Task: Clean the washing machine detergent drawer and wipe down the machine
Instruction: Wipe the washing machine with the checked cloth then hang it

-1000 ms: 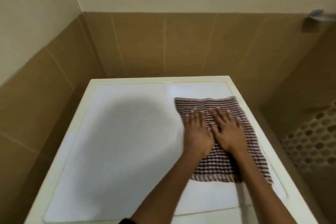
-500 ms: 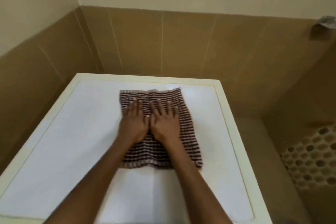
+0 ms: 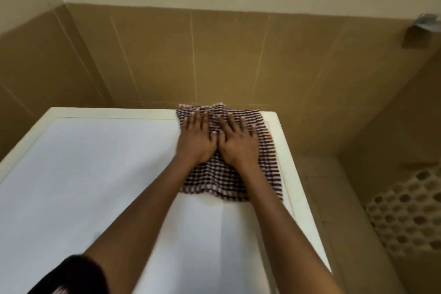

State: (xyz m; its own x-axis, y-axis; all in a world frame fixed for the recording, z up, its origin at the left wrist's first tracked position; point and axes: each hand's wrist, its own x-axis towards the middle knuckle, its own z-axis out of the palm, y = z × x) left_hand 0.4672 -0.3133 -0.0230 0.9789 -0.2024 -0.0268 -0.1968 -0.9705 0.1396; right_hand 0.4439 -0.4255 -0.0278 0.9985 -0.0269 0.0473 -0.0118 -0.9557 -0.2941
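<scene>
Both hands lie flat on a checked cloth (image 3: 241, 167) spread over the far right corner of the washing machine top (image 3: 95, 174). The left hand (image 3: 195, 141) presses palm down on the cloth's left part, fingers extended and slightly apart, reaching toward the far edge. The right hand (image 3: 238, 143) sits just beside it, thumbs touching or nearly so, with its fingers fanned wider and pointing toward the far left. Neither hand pinches or grips the fabric; they simply bear down on it.

The cloth (dark brown and pale stripes crossing in a small check) is bunched a little at its far edge, where it laps over the cream rim (image 3: 114, 112) of the machine and meets the wall. Its near edge lies flat on the white panel, and its right edge runs along the rim on that side.

The top is a white panel framed by the cream border, and most of it to the left and near side is bare. A dark sleeve (image 3: 71, 277) shows at the near left on the left arm.

Behind the machine stands a wall of brown tiles (image 3: 214, 55) below paler paint. To the far right a metal fitting (image 3: 427, 22) juts from the wall, and lower right there is a patch of honeycomb patterned surface (image 3: 405, 210). The detergent drawer is not in view.
</scene>
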